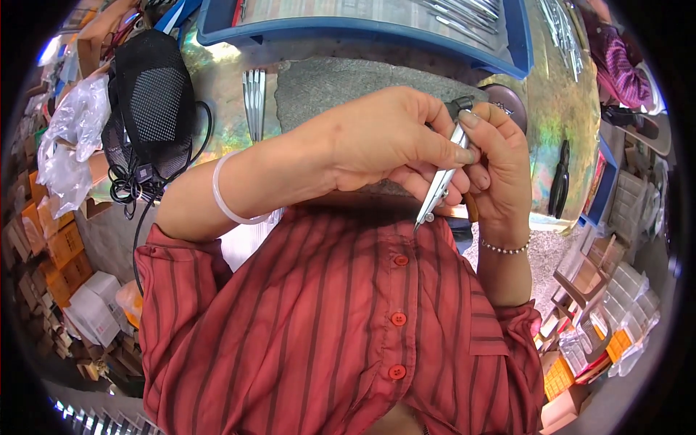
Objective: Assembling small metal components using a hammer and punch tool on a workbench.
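Both my hands meet over the near edge of the table, in front of my striped red shirt. Between them is a slim silver drawing compass (439,187), tilted with its pointed end down toward me and a small screw near that end. My left hand (391,138) pinches it between thumb and fingers along its upper part. The fingers of my right hand (500,159) close round its upper end from the other side. A dark piece (460,106) shows just beyond the fingertips. Below my right palm a brown stick-like piece (473,209) pokes out; what it belongs to is hidden.
A grey stone slab (319,87) lies beyond my hands. Behind it stands a blue tray (362,27) with several silver compasses. More silver pieces (254,101) lie left. Black-handled pliers (560,181) lie right, a black mesh bag (152,94) with cables far left.
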Available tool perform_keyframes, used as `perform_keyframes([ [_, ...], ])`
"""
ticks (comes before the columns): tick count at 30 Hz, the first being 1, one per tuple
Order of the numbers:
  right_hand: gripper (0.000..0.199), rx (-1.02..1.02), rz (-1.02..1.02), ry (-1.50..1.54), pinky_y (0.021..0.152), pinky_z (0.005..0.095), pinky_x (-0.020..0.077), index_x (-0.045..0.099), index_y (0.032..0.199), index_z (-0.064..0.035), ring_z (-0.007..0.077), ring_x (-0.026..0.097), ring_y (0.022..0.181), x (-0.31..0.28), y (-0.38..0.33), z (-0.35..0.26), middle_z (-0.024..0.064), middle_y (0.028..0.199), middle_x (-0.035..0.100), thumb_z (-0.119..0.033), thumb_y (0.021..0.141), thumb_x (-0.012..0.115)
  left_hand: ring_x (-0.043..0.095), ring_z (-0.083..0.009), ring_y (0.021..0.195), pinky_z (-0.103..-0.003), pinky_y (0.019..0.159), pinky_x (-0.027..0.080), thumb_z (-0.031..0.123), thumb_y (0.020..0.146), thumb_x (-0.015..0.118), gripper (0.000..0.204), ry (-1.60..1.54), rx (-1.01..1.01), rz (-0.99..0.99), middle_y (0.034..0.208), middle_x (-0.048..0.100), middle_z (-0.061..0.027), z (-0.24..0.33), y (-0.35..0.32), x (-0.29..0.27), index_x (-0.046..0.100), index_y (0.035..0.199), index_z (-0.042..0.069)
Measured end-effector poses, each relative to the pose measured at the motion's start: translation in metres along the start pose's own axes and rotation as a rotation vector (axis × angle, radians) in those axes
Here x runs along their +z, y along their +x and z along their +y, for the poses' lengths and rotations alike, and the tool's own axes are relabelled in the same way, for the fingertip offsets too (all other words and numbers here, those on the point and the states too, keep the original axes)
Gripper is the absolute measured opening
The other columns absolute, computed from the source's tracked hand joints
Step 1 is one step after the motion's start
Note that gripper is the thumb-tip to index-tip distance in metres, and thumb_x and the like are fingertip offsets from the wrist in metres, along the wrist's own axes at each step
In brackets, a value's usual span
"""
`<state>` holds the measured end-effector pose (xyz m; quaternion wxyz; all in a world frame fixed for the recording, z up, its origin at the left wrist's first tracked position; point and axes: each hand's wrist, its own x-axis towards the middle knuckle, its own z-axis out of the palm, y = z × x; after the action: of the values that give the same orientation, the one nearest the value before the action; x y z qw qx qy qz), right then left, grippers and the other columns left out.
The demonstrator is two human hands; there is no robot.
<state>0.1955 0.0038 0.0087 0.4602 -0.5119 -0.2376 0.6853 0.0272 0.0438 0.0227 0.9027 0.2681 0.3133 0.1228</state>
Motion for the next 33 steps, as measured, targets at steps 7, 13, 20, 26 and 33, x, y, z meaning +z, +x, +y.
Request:
perform_keyframes([
  [7,0.018,0.004,-0.002,0.052,0.031,0.0167,0.0236,0.052,0.069,-0.0078,0.0015,0.036,0.036,-0.006,0.000,0.006,-0.0018,0.054,0.050,-0.012,0.084,0.060,0.067,-0.0226,0.075,-0.027,0.062,0.056,0.009,0.086,0.058,0.015,-0.056,-0.062,-0.060,0.087,0.064,-0.0199,0.000,0.006,-0.005,0.048,0.090,0.000],
  [13,0.016,0.037,-0.006,0.082,0.032,0.0163,0.0239,0.053,0.070,-0.0066,0.0015,0.035,0.036,-0.008,0.002,0.006,-0.0019,0.054,0.049,-0.010,0.084,0.059,0.066,-0.0211,0.075,-0.026,0.066,0.056,0.009,0.087,0.054,0.021,-0.070,-0.070,-0.071,0.085,0.064,-0.0182,-0.002,0.009,-0.005,0.056,0.089,-0.012],
  [20,0.016,0.024,-0.002,0.092,0.032,0.0162,0.0240,0.052,0.070,-0.0065,0.0015,0.035,0.036,-0.009,0.002,0.008,-0.0017,0.055,0.049,-0.010,0.084,0.060,0.067,-0.0218,0.076,-0.025,0.062,0.056,0.011,0.086,0.058,0.015,-0.107,-0.075,-0.099,0.087,0.064,-0.0186,-0.003,0.010,-0.004,0.047,0.089,0.001],
  [26,0.017,-0.014,0.013,0.047,0.032,0.0165,0.0236,0.051,0.070,-0.0070,0.0015,0.035,0.036,-0.005,0.001,0.007,-0.0018,0.056,0.049,-0.012,0.084,0.060,0.067,-0.0211,0.076,-0.024,0.061,0.056,0.010,0.086,0.058,0.018,0.014,0.012,0.005,0.086,0.064,-0.0163,-0.008,0.005,0.000,0.047,0.093,-0.001],
  [33,0.017,0.041,-0.046,0.104,0.033,0.0168,0.0235,0.052,0.071,-0.0078,0.0015,0.035,0.036,-0.007,0.005,0.007,-0.0020,0.056,0.050,-0.013,0.084,0.061,0.066,-0.0237,0.080,-0.026,0.065,0.057,0.009,0.087,0.057,0.020,-0.092,0.031,-0.036,0.090,0.063,-0.0173,-0.009,0.002,-0.004,0.045,0.097,-0.002],
])
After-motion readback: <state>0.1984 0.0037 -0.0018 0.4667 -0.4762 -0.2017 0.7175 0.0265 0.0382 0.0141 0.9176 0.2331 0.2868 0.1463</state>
